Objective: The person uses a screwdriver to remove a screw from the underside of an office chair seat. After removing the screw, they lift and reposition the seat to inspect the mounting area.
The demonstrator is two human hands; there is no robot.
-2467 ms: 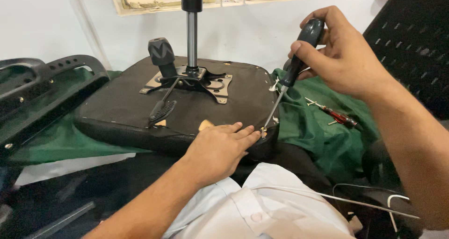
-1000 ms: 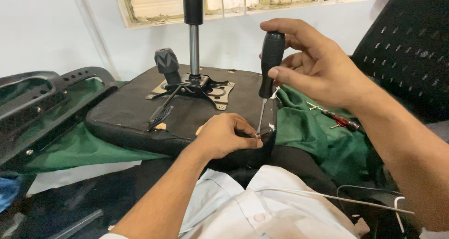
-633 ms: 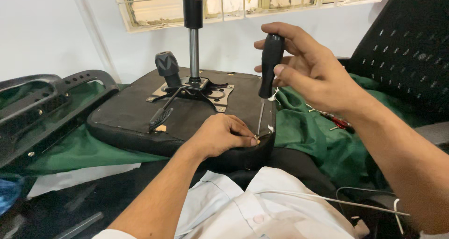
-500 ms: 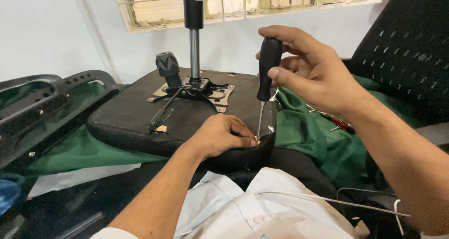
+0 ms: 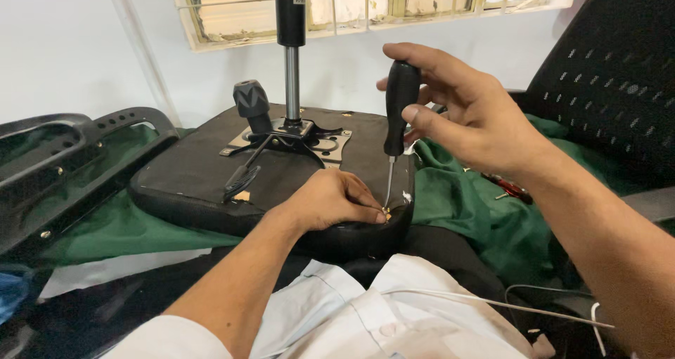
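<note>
One screw (image 5: 386, 210) is being worked at the near right corner of the upturned chair seat (image 5: 211, 183); it is sitting proud under the driver tip, so I judge it partly in or partly out, can't tell which way. Mechanism plate (image 5: 295, 137) and gas column (image 5: 291, 56) are sitting mounted on the seat, well beyond the left hand.

Right hand (image 5: 464, 113) is wrapping thumb and fingers around the black handle of the screwdriver (image 5: 397, 127), holding it upright with the tip dropping to just beside the left fingertips. Left hand (image 5: 330, 201) is lying on the seat edge, fingertips pressed together and pinching the screw, steadying it.

Red-handled tool (image 5: 508, 187) is lying on the green cloth (image 5: 457, 197), below the right wrist, apart from it.
</note>
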